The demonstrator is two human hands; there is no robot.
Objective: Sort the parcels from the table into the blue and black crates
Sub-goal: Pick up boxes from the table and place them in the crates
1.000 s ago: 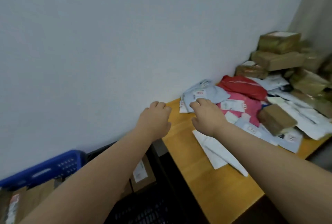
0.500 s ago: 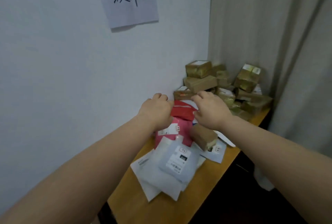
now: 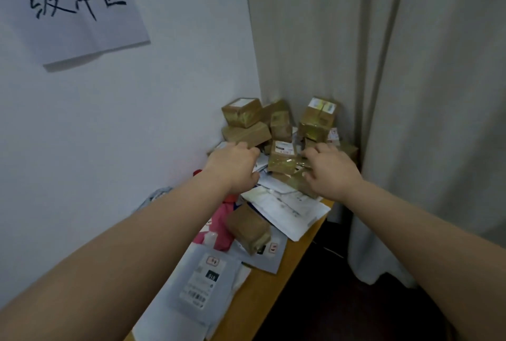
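Parcels cover the far end of the wooden table. Stacked in the corner are taped brown boxes, and one brown box lies between my two hands. My left hand hovers with loosely curled fingers just left of that box, over white envelopes, and holds nothing. The fingertips of my right hand are at the box's right side; no grip shows. Nearer to me lie another brown box, a pink mailer, a large white envelope and a grey labelled mailer. Neither crate is in view.
A white wall with a handwritten paper sign runs along the table's left side. A pale curtain hangs behind the corner and down the right. Dark floor lies to the right of the table edge.
My view has swung right and away from the crates toward the corner. Both hands have reached farther along the table, from the mailers to the brown boxes.
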